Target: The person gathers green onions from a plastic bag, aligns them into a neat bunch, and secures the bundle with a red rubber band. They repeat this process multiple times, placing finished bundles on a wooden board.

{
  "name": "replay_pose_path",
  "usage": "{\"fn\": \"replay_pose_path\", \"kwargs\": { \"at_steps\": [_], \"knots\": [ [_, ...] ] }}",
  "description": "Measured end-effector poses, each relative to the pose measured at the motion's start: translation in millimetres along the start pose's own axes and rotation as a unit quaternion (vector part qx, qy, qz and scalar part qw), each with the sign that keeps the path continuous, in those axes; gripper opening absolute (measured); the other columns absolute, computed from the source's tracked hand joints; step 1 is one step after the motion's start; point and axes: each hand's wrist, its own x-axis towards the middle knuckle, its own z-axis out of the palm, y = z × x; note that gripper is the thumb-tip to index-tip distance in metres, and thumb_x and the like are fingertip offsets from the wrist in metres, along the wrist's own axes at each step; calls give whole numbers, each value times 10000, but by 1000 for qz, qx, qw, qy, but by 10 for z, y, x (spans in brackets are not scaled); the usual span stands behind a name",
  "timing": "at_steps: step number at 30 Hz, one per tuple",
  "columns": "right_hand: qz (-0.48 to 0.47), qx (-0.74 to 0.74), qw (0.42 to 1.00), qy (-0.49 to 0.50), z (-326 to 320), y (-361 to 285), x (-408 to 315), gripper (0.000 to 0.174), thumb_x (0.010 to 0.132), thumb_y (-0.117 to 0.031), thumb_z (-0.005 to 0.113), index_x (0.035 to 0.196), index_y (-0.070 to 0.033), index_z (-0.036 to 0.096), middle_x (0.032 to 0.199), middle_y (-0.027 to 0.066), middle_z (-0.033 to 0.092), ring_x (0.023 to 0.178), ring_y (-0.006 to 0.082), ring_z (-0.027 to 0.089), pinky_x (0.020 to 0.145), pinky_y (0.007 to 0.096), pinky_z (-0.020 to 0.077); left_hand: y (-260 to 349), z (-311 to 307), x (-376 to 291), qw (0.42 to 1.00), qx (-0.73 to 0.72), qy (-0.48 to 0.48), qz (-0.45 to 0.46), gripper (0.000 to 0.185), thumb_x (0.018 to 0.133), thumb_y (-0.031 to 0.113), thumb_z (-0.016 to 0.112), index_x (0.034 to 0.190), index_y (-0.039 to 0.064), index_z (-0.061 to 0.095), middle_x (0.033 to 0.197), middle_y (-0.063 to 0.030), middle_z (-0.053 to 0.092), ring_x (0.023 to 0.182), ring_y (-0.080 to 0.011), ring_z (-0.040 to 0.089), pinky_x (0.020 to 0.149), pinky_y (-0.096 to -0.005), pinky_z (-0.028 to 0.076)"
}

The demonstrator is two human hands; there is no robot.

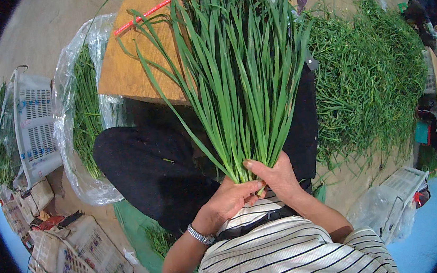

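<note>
A large bunch of long green leaves, which look like garlic chives (233, 91), fans out away from me over my lap and a wooden board (147, 64). My left hand (231, 199) is wrapped around the pale stem ends from the left. On the right side of the same stems, my right hand (278, 176) grips them with the thumb laid across the front. Both hands meet near my waist, and some fingers are hidden behind the stems. A red printed strip (149, 13) lies slantwise on the board, its right part running up behind the leaf tips.
To the right spreads a wide heap of loose green leaves (368, 76). At left, clear plastic sheeting (70, 152) surrounds more bundled greens (87, 114), beside a white plastic crate (38, 127). Further crates stand at lower left (90, 250) and lower right (401, 187).
</note>
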Motion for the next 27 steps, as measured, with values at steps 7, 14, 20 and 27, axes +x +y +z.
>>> {"fn": "replay_pose_path", "kwargs": {
  "at_steps": [7, 14, 20, 27],
  "knots": [
    [-1, 112, 994, 8, -38, 163, -11, 321, 919, -294, 510, 1085, -23, 554, 836, 16, 600, 590, 68, 524, 454, 201, 402, 15, 29, -24, 1000, -15, 7, -26, 364, 850, 49, 625, 1179, 43, 471, 977, -114, 622, 781, -187, 609, 501, -234, 406],
    [10, 104, 993, -51, -168, 289, 74, 318, 923, -346, 450, 1072, -74, 519, 669, -2, 565, 391, 49, 425, 321, 187, 267, -50, -48, -7, 999, 23, -24, -15, 316, 849, 55, 618, 1146, 29, 512, 952, -108, 640, 748, -153, 577, 549, -230, 420],
    [24, 113, 990, -74, -198, 308, 83, 400, 920, -348, 450, 1136, -20, 525, 844, 46, 610, 593, 97, 565, 422, 224, 409, 17, 58, 0, 998, 49, -22, -43, 135, 871, 95, 615, 979, 15, 602, 843, -48, 621, 715, -118, 568, 589, -230, 440],
    [-21, 47, 998, -32, -140, 131, -145, 381, 902, -241, 507, 1193, 5, 506, 1101, 59, 568, 999, 137, 511, 892, 311, 409, 100, 137, -164, 983, 146, -47, -102, 251, 874, 190, 615, 1013, -16, 579, 780, -56, 579, 658, -106, 517, 514, -204, 388]
  ]
}}
